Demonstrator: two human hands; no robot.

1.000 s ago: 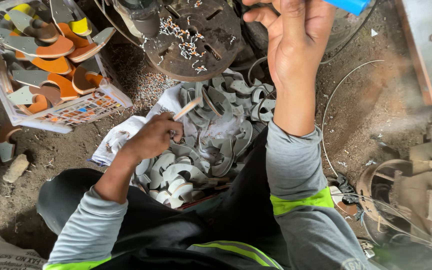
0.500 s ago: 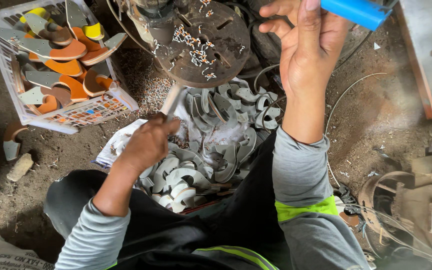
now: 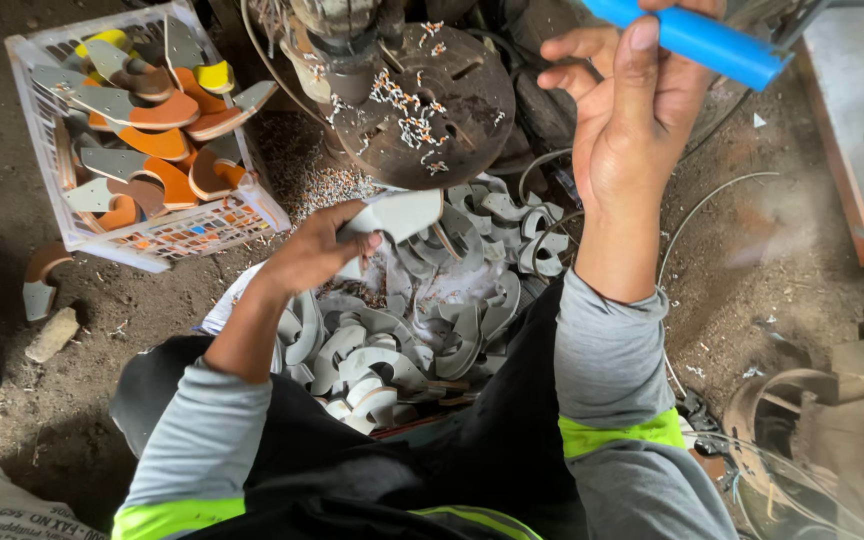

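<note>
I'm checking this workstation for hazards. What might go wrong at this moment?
The left hand holds a grey metal piece bare, close under the round machine table, which is strewn with metal chips; cuts seem likely. The right hand grips the blue handle, so lowering it early might catch fingers.

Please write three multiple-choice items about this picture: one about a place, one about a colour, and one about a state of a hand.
1. Where is the white crate?
A. left of the round plate
B. right of the round plate
C. on the person's lap

2. What colour is the handle in the right hand?
A. red
B. blue
C. green

3. What is the left hand doing?
A. resting open and empty
B. gripping a flat grey piece
C. holding the crate

Answers:
1 A, the crate sits left of the round plate.
2 B, the handle is bright blue.
3 B, fingers close on the grey piece.
</note>
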